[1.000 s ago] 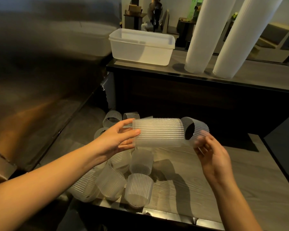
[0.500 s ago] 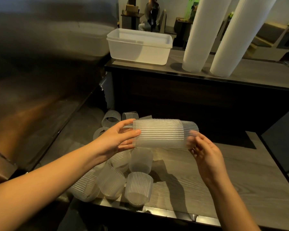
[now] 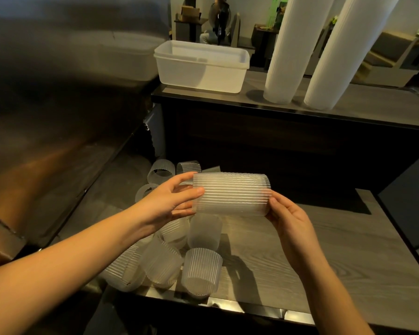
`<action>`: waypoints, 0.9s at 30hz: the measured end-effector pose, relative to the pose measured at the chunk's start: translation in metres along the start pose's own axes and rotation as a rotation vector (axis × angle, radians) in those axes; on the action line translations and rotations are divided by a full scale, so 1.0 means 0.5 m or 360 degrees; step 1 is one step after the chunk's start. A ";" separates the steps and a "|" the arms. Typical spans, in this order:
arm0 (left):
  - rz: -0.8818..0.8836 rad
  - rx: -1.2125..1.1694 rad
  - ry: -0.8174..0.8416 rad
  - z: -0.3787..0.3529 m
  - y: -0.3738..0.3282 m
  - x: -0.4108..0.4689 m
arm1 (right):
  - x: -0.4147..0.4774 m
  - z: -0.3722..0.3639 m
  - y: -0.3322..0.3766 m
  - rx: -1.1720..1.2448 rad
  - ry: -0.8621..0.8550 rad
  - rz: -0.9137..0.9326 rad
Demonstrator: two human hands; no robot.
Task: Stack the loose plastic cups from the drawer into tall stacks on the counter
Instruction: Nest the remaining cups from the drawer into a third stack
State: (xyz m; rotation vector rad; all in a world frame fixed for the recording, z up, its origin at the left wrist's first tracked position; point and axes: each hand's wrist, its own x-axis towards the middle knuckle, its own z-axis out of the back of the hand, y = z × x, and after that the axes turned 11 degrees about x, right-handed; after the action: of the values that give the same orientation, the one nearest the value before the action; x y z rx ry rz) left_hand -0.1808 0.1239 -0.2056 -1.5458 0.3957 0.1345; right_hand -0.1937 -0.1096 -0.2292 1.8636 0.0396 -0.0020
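Gripping a short stack of ribbed plastic cups sideways, just above the open drawer, a person squeezes it from both ends. The left hand wraps the left end, thumb on the near side and fingers behind. The right hand cups the right end, thumb and fingertips closed on the rim.

Seating the cups well probably means keeping the stack straight and pressing evenly along its length, since thin ribbed walls could buckle or jam if skewed.

Loose cups lie tumbled in the drawer's near left corner, below the hands. On the counter at the far side, two tall stacks stand right of a white tub, well apart from the hands.
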 end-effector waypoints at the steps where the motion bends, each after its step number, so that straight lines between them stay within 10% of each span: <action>1: -0.0002 0.0006 -0.0001 0.001 0.000 0.000 | -0.001 0.000 0.001 0.0011 0.0001 0.0012; 9: -0.0040 0.0033 -0.0075 0.002 -0.002 0.000 | 0.014 0.023 -0.038 -0.0020 -0.0283 0.0091; 19: -0.0062 0.0037 -0.0086 0.004 -0.003 -0.001 | 0.013 -0.041 -0.142 -0.1202 0.0438 -0.0190; 27: -0.0092 0.0026 -0.0057 0.004 -0.003 0.003 | 0.054 -0.033 -0.176 -0.1241 0.0555 -0.0253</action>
State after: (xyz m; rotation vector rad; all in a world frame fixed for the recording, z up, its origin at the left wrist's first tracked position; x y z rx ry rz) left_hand -0.1784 0.1257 -0.2047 -1.5352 0.3229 0.1139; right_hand -0.1693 -0.0676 -0.3093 1.0602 0.3771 0.2015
